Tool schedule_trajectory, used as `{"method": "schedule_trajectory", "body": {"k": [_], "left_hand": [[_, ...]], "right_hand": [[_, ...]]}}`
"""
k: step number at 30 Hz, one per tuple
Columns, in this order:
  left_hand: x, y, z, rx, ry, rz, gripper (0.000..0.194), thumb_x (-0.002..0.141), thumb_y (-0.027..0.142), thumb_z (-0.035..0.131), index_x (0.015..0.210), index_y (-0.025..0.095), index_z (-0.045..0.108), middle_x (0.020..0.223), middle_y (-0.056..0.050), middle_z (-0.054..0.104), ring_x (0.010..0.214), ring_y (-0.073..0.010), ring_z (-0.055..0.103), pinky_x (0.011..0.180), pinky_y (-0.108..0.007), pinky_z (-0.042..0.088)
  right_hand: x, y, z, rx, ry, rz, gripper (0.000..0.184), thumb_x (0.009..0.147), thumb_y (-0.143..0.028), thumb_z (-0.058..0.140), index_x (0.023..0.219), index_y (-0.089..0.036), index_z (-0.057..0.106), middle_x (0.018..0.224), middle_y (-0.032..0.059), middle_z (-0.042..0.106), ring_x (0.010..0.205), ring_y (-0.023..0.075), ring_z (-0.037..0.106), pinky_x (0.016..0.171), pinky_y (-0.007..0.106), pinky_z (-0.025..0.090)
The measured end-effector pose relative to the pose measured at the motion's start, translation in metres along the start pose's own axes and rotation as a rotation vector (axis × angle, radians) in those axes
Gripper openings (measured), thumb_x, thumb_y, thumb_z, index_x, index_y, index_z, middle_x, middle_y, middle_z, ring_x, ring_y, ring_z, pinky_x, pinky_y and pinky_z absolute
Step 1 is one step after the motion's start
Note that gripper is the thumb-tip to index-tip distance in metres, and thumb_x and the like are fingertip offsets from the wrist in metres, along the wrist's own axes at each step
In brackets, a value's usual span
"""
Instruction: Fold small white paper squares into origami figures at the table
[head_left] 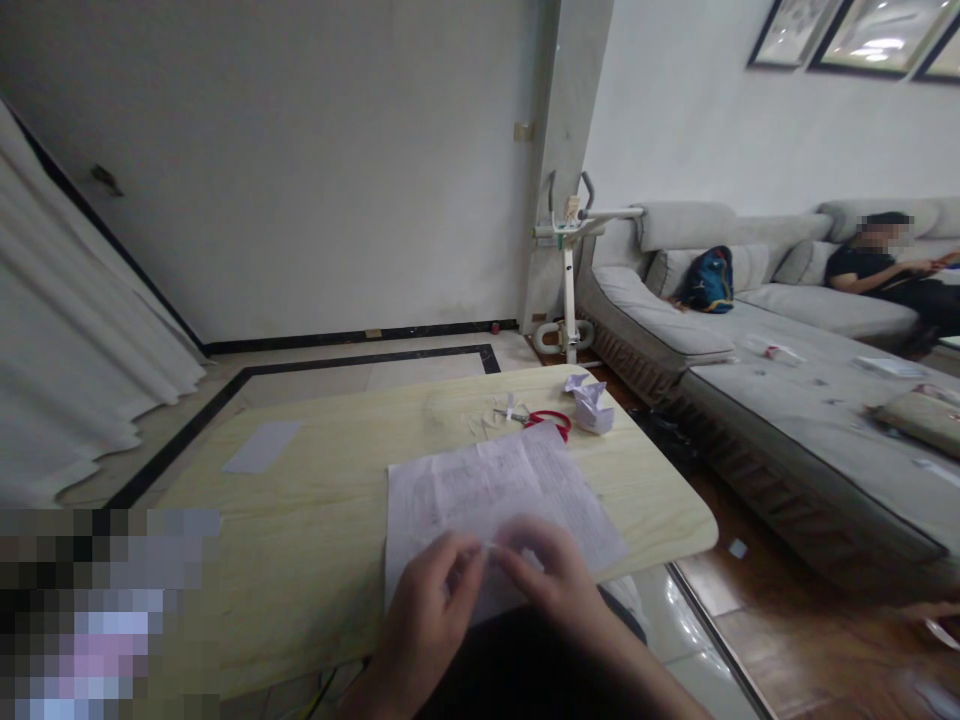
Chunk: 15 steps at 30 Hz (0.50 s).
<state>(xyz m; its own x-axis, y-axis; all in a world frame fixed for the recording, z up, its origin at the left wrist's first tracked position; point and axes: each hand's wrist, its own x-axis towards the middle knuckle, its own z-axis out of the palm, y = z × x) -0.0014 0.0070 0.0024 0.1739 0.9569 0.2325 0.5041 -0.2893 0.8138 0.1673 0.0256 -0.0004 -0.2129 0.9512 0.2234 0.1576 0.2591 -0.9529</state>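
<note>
My left hand and my right hand meet over the near part of a large printed paper sheet. Both are closed, with thumbs and fingertips pinched together at a small whitish bit that is too blurred to name. Motion smears the right hand somewhat. Beyond the sheet lie red-handled scissors, their handles partly covered by its far edge. Crumpled paper sits to the right of them, and thin pale scraps are scattered on their left.
The pale wooden table carries a small white paper at far left. A grey sofa stands right, with a backpack and a seated person. White exercise equipment stands behind the table. A pixelated patch hides the lower left.
</note>
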Motion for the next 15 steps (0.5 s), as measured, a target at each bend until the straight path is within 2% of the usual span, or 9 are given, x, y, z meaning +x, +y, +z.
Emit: {"method": "schedule_trajectory", "body": {"k": [7,10,15], "left_hand": [[-0.0019,-0.0070,0.0010,-0.014,-0.062,0.001,0.019,0.096,0.028,0.047,0.095,0.023,0.065,0.081,-0.001,0.073,0.073,-0.0162,0.068,0.067,-0.024,0.052],[-0.0020,-0.0039,0.0006,0.007,-0.065,-0.002,0.018,0.094,0.029,0.050,0.089,0.022,0.066,0.081,-0.001,0.074,0.075,-0.0178,0.069,0.067,-0.025,0.052],[-0.0041,0.0013,0.0031,-0.064,-0.072,-0.082,0.024,0.094,0.035,0.050,0.081,0.022,0.065,0.072,0.001,0.071,0.068,-0.0168,0.068,0.063,-0.023,0.052]], "right_hand": [[-0.0004,0.0029,0.0014,-0.037,0.006,0.000,0.019,0.086,-0.031,0.064,0.071,-0.018,0.062,0.067,-0.0003,0.061,0.066,0.0155,0.055,0.061,0.026,0.044],[-0.0030,0.0056,0.0028,-0.055,0.012,-0.019,0.018,0.089,-0.030,0.059,0.075,-0.018,0.062,0.070,0.0005,0.061,0.068,0.0161,0.056,0.063,0.026,0.044],[-0.0076,0.0093,0.0049,-0.013,0.046,-0.016,0.021,0.091,-0.034,0.055,0.077,-0.019,0.060,0.072,0.0002,0.060,0.071,0.0164,0.055,0.067,0.027,0.045]]}}
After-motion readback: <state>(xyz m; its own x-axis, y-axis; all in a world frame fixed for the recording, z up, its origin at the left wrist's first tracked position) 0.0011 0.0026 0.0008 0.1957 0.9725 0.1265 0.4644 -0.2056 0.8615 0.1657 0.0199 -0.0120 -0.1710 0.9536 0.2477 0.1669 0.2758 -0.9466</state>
